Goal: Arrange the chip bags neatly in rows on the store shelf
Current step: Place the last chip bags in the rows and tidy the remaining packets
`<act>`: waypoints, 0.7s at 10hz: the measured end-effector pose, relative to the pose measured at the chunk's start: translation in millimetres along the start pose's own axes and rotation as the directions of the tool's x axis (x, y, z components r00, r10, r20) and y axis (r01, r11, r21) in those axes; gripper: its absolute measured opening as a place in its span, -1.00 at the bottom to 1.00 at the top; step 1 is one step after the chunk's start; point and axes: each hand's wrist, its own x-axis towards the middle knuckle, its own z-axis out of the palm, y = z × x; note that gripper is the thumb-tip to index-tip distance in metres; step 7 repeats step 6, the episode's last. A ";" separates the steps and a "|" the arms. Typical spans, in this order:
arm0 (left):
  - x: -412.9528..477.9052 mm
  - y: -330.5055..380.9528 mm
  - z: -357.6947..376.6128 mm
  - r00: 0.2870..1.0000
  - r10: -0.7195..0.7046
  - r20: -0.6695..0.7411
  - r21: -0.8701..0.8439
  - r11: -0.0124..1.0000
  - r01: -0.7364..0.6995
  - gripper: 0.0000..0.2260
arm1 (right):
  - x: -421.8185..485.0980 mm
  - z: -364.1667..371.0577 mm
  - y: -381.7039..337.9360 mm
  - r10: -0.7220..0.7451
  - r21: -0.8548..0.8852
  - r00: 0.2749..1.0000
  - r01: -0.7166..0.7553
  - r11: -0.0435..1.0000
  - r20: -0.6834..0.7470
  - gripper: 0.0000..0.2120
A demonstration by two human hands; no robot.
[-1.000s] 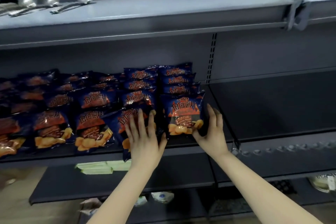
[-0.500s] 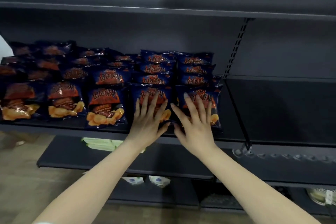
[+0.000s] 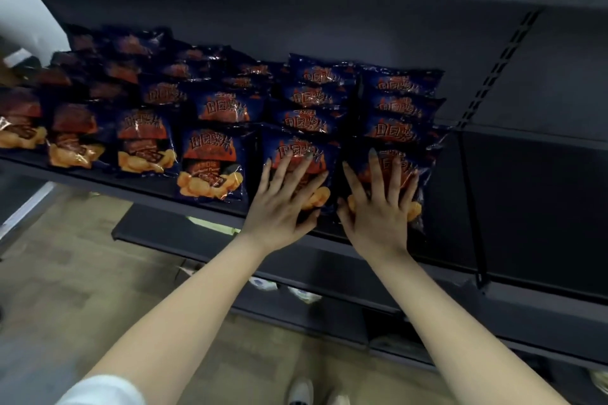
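Palms flat, nothing gripped: my left hand (image 3: 283,204) presses one front chip bag (image 3: 296,145), my right hand (image 3: 378,207) its right neighbour (image 3: 358,154). Both bags lie straight ahead at the near edge of the shelf (image 3: 148,191), their rows running far.

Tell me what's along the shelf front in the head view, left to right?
first bag, second bag, third bag, fourth bag, left hand on fifth bag, right hand on sixth bag, bare shelf.

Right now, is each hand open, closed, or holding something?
Left hand: open, pressing flat on the second front bag from the right.
Right hand: open, pressing flat on the rightmost front bag.
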 end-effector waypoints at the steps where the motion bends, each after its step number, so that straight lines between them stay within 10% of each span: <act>1: 0.3 -1.1 3.4 1.000 0.005 -0.018 0.014 1.000 -0.004 -0.42 | -0.7 0.4 0.2 -0.001 -0.006 1.000 0.001 1.000 0.000 -0.44; 7: -16.6 1.8 -9.6 0.988 0.033 -0.154 -0.106 0.993 -0.050 -0.43 | -22.5 -10.0 -2.4 -0.156 0.231 0.911 0.257 0.938 -0.382 -0.70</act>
